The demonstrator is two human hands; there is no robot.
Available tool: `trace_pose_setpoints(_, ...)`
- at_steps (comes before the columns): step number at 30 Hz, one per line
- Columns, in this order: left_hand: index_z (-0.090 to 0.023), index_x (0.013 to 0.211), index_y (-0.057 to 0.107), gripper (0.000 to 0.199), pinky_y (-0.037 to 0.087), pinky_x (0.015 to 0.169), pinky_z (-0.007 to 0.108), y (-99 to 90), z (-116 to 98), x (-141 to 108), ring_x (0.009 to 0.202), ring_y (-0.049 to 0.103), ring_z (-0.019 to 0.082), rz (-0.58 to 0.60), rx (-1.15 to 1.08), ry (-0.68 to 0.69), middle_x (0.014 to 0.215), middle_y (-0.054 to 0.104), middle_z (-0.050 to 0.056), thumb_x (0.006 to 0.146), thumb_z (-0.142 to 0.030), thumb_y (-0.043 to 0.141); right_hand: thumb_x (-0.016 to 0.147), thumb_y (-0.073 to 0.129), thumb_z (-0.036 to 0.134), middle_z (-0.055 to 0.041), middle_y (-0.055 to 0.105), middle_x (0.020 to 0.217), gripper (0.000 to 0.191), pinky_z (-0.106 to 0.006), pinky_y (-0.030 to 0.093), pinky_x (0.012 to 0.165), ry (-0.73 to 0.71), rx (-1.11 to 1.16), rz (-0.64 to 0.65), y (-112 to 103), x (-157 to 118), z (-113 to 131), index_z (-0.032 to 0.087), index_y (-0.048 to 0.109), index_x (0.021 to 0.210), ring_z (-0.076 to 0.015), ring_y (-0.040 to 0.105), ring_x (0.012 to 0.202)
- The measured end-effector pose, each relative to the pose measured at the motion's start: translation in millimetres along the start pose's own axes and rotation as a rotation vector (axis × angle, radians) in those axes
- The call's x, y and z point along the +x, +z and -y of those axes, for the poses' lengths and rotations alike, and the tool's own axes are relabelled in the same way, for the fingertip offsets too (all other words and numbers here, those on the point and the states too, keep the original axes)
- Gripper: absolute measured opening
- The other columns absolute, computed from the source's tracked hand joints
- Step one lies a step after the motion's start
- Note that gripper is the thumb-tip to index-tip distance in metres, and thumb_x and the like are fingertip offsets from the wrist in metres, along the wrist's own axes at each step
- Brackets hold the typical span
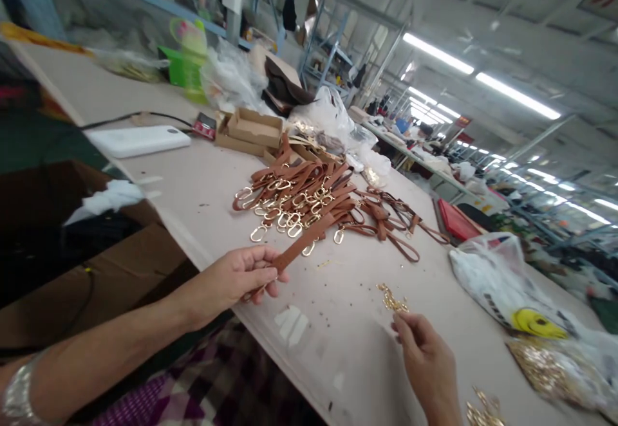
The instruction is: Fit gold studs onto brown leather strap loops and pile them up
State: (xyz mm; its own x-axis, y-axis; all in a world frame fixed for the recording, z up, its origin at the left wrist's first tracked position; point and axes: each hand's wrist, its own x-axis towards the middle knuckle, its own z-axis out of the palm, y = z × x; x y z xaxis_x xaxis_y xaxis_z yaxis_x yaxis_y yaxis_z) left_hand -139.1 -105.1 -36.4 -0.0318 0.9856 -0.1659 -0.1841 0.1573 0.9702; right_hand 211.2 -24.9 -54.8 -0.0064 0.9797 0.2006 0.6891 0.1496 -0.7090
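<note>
My left hand pinches a brown leather strap near the table's front edge. The strap's far end points toward a pile of similar brown straps, many fitted with gold oval clasps. To the right, my right hand has its thumb and fingertips drawn together at the edge of a small heap of gold metal pieces. Whatever may be between those fingertips is hidden. More gold pieces lie beside the right wrist, near the bottom of the view.
Cardboard box trays and clear plastic bags stand behind the pile. A white power bank lies at the left edge, with a green cup farther back. On the right rests a white bag with a yellow smiley, beside a bag of gold pieces.
</note>
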Motion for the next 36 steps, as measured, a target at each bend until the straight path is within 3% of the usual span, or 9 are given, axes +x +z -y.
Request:
trace_pose_setpoints(2,-0.016,0.101,0.065,0.026,0.043,0.057,0.02,23.6,4.7,-3.5,0.074,0.064,0.012,0.055,-0.018,-0.021,0.099,0.074,0.006,0.083,-0.035,0.066,0.08,0.065,0.05,-0.0029,0.069,0.075,0.032,-0.032,0.052,0.068,0.018,0.293,0.025,8.0,-21.3,24.1,0.019,0.067,0.089,-0.0198,0.064,0.071)
trace_pose_setpoints(6,-0.019,0.111,0.067,0.03,0.046,0.063,0.022,65.4,15.7,-7.3,0.086,0.066,0.017,0.163,0.0,-0.055,0.101,0.074,0.004,0.086,-0.034,0.061,0.083,0.069,0.041,-0.0001,0.067,0.064,0.024,-0.028,0.05,0.062,0.067,0.576,0.1,29.8,-57.5,58.2,0.017,0.069,0.082,-0.0145,0.061,0.06)
trace_pose_setpoints(9,-0.021,0.116,0.067,0.032,0.047,0.064,0.022,86.1,23.9,-10.3,0.08,0.066,0.016,0.229,0.046,-0.028,0.096,0.075,0.001,0.088,-0.032,0.057,0.084,0.069,0.037,-0.0021,0.071,0.069,0.02,-0.029,0.053,0.067,0.095,0.696,0.172,41.5,-71.9,66.8,0.017,0.071,0.088,-0.0158,0.065,0.064)
trace_pose_setpoints(12,-0.021,0.117,0.069,0.032,0.05,0.075,0.023,97.2,28.4,-14.3,0.088,0.067,0.017,0.285,0.047,0.056,0.096,0.075,0.0,0.09,-0.028,0.055,0.084,0.069,0.034,-0.0017,0.073,0.072,0.017,-0.03,0.054,0.071,0.079,0.718,0.197,44.7,-78.3,67.9,0.018,0.073,0.09,-0.016,0.067,0.068)
trace_pose_setpoints(16,-0.022,0.119,0.069,0.033,0.048,0.09,0.025,102.2,28.5,-19.4,0.097,0.067,0.017,0.296,0.084,0.126,0.097,0.076,-0.002,0.091,-0.023,0.051,0.083,0.069,0.033,0.0007,0.069,0.068,0.014,-0.027,0.052,0.067,0.069,0.669,0.19,42.0,-83.2,67.0,0.019,0.073,0.085,-0.0141,0.063,0.065)
trace_pose_setpoints(26,-0.027,0.123,0.069,0.036,0.051,0.091,0.025,104.1,33.1,-23.8,0.101,0.069,0.019,0.294,0.248,0.204,0.111,0.076,-0.002,0.092,-0.023,0.051,0.087,0.062,0.03,-0.0027,0.07,0.09,0.012,-0.032,0.051,0.085,0.005,0.64,0.235,40.6,-90.0,62.8,0.021,0.07,0.087,-0.0192,0.065,0.09)
trace_pose_setpoints(32,-0.032,0.121,0.07,0.035,0.054,0.09,0.027,101.2,49.6,-23.1,0.105,0.07,0.024,0.182,0.466,0.285,0.114,0.076,-0.002,0.091,-0.035,0.053,0.083,0.066,0.024,0.0002,0.067,0.085,0.004,-0.028,0.05,0.079,0.036,0.695,0.117,42.6,-95.8,71.8,0.02,0.067,0.083,-0.0158,0.063,0.083)
trace_pose_setpoints(36,-0.034,0.117,0.074,0.036,0.055,0.092,0.03,100.0,62.1,-21.0,0.102,0.072,0.027,0.146,0.56,0.348,0.112,0.076,-0.001,0.087,-0.041,0.055,0.078,0.071,0.021,0.0047,0.063,0.077,0.015,-0.025,0.049,0.071,0.113,0.781,-0.021,47.8,-100.2,75.9,0.021,0.056,0.08,-0.0122,0.059,0.073)
